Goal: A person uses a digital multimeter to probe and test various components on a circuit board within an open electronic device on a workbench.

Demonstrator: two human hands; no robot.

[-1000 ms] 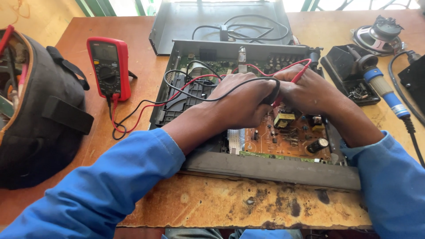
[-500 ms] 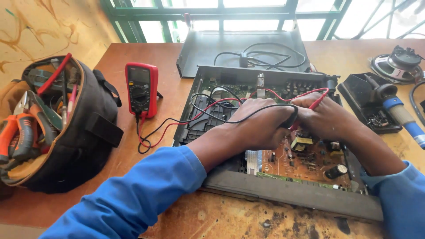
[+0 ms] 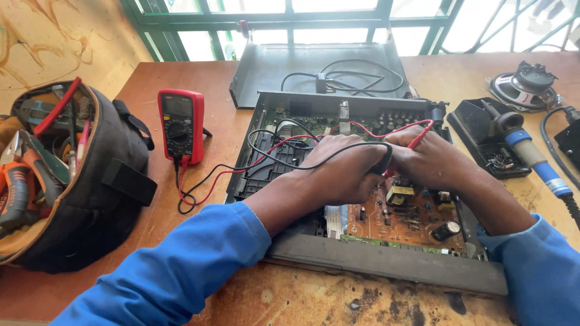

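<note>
Circuit board (image 3: pixel 411 220): brown, studded with small parts, lying in the open chassis directly beneath both hands
Chassis (image 3: pixel 386 264): dark metal case with its grey front edge nearest the person, just below the wrists
Left hand (image 3: pixel 341 171): clenched around the black probe, knuckles up, pressed down over the board and touching the right hand
Black probe (image 3: pixel 385 164): gripped in the left hand, only its dark end showing between the two hands; tip hidden
Right hand (image 3: pixel 432 160): fingers closed on the red probe, resting over the board just right of the left hand
Red probe (image 3: pixel 418 140): slim, poking out above the right hand's knuckles; its tip is hidden
Leads (image 3: pixel 241 172): one red, one black, trailing from the hands leftward across the chassis to the meter
Multimeter (image 3: pixel 180 125): red-cased, dial facing up, lying well left of the left hand
Tool bag (image 3: pixel 109 181): black, open, full of pliers and screwdrivers, further left than the meter
Soldering iron (image 3: pixel 534 160): blue-handled, lying in its black stand to the right of the right hand
Cover (image 3: pixel 272 72): grey metal lid with a coiled black cable on it, beyond the hands
Speaker (image 3: pixel 524 87): round, bare, far right beyond the iron
</note>
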